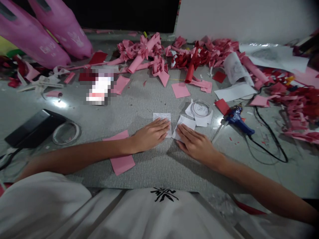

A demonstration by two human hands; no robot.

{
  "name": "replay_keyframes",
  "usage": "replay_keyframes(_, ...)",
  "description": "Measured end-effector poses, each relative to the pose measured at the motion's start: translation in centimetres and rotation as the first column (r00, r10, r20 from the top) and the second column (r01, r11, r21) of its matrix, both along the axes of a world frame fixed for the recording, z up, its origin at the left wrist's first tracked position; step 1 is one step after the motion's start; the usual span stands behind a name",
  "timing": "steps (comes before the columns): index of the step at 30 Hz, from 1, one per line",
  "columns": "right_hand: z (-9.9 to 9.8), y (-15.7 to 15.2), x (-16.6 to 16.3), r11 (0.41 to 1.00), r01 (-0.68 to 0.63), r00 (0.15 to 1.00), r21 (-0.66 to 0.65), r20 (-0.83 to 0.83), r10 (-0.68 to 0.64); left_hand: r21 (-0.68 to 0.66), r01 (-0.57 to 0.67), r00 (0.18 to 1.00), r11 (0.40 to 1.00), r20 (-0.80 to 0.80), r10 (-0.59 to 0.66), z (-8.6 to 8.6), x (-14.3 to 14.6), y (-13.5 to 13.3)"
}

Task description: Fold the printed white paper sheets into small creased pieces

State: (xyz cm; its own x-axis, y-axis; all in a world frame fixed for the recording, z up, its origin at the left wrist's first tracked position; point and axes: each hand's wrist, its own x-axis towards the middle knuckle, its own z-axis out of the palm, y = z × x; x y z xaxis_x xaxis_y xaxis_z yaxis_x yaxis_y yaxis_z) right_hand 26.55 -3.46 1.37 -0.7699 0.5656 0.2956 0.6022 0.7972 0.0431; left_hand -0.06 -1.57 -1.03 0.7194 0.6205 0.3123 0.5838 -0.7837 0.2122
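White shirt (139, 212), its black brush mark unreadable. Beyond it the left hand (152, 134) lies flat, fingers together, on a white paper slip (161, 117), and the right hand (196, 144), equally flat, presses a folded white paper (186, 122). Right of the fingertips, a blue glue gun (238, 121) – lettering on the pink bags (45, 39) too blurred to read

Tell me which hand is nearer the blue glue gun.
Right. The right hand lies a little left of the glue gun, not touching; the left hand rests farther left, on white paper.
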Motion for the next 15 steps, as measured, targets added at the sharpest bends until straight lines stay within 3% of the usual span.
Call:
replay_keyframes(3, 0.1, -0.3, 0.2, 1.0, 0.003, 1.0, 0.024, -0.004, -0.003, 0.043, -0.029, 0.999, 0.999, -0.021, 0.03, -0.1, -0.1, -0.1)
replay_keyframes(6, -0.1, -0.6, 0.2, 0.999, 0.027, 1.0, -0.03, -0.012, -0.027, 0.067, -0.089, 0.995, 0.994, -0.035, 0.092, 0.1, -0.1, -0.4)
replay_keyframes(9, 0.0, -0.8, -0.3, 0.996, -0.035, 0.999, -0.079, -0.041, 0.031, 0.066, -0.108, 0.994, 0.992, -0.027, 0.11, 0.5, -0.1, -0.5)
replay_keyframes(13, 3.2, -1.9, -0.7, 0.969, -0.21, 0.967, -0.126, -0.175, 0.187, 0.025, -0.018, 0.998, 1.0, -0.058, 0.019, 0.6, -0.2, -0.2)
replay_keyframes(15, 5.8, -3.3, -0.3, 0.925, -0.283, 0.939, -0.255, -0.269, 0.213, 0.004, -0.001, 0.997, 1.0, -0.081, 0.001, 0.3, -0.2, 0.0)
